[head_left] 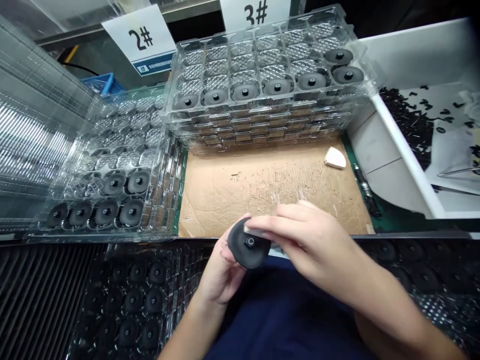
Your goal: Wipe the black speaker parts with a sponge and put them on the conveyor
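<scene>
A black round disc (240, 254) with a raised hub at its centre is held near the bench's front edge. My left hand (221, 274) grips it from the left and below, face tilted up towards me. My right hand (311, 234) is closed, thumb and fingers pinched at the disc's upper right face. A small pale tip (246, 229) shows at those fingers and meets the disc; most of whatever it belongs to is hidden. Behind the hands lies a cardboard sheet (221, 195) with a loose white wedge-shaped block (335, 158) on it.
Clear plastic trays (270, 107), stacked at the back, hold several black discs. More trays (157, 215) stand left, and disc-filled trays (131, 300) sit below the bench. Right is a white bin (407, 165) of small black parts (407, 120), with a dark pen-like tool (363, 182) beside it.
</scene>
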`<state>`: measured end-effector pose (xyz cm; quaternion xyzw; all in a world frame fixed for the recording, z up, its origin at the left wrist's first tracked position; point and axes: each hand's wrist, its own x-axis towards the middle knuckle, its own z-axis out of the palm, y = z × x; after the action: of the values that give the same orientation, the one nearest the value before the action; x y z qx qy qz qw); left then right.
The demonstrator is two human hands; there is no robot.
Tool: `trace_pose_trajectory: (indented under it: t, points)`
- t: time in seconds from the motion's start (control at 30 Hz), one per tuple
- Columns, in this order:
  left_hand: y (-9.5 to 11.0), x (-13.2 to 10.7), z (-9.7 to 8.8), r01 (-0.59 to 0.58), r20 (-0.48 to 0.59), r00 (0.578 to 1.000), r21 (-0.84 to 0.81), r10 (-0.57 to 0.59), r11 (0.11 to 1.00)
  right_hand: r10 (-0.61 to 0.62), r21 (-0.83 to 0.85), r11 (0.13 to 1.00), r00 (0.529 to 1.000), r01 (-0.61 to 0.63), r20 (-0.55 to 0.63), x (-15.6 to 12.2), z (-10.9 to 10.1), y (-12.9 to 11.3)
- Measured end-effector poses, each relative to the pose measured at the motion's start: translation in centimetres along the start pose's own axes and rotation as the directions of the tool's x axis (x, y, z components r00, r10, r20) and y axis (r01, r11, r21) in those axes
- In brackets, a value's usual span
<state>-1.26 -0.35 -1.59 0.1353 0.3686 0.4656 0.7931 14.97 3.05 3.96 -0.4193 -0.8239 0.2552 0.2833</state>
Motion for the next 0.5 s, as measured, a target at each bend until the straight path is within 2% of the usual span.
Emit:
trace_pose_trajectory:
  t: [0.07, 0.17, 0.27, 0.33, 0.4, 0.47, 0.5]
  points:
    - [0.2, 0.1, 0.3, -0.022, 0.009, 1.0, 0.0, 0.022, 1.0, 0.034, -0.086, 0.996, 0.999, -0.033, 0.002, 0.0, -0.2, -0.3]
    - [0.3, 0.2, 0.9, -0.049, 0.03, 0.998, -0.011, 0.05, 0.999, 0.016, -0.049, 0.998, 0.978, -0.027, -0.209, -0.1, 0.9, -1.2]
    - [0.5, 0.3, 1.0, -0.105, -0.002, 0.994, -0.019, 0.105, 0.994, 0.12, 0.006, 0.992, 0.933, -0.126, -0.339, -0.9, 2.7, -2.2]
    - [0.6, 0.3, 0.7, -0.128, -0.043, 0.991, -0.014, 0.127, 0.992, 0.118, 0.082, 0.992, 0.947, -0.098, -0.299, -1.9, 3.3, -2.4]
    - [0.7, 0.3, 0.5, -0.132, -0.068, 0.989, -0.01, 0.131, 0.991, 0.158, 0.259, 0.961, 0.961, -0.096, -0.229, -2.8, 3.3, -1.8]
    - [0.8, 0.3, 0.6, -0.137, -0.083, 0.987, -0.012, 0.135, 0.991, 0.296, 0.422, 0.884, 0.939, -0.202, -0.172, -3.3, 2.8, -0.5]
    - [0.8, 0.3, 0.8, -0.142, -0.09, 0.986, -0.013, 0.14, 0.99, 0.38, 0.465, 0.844, 0.91, -0.266, -0.168, -3.3, 2.4, 0.1]
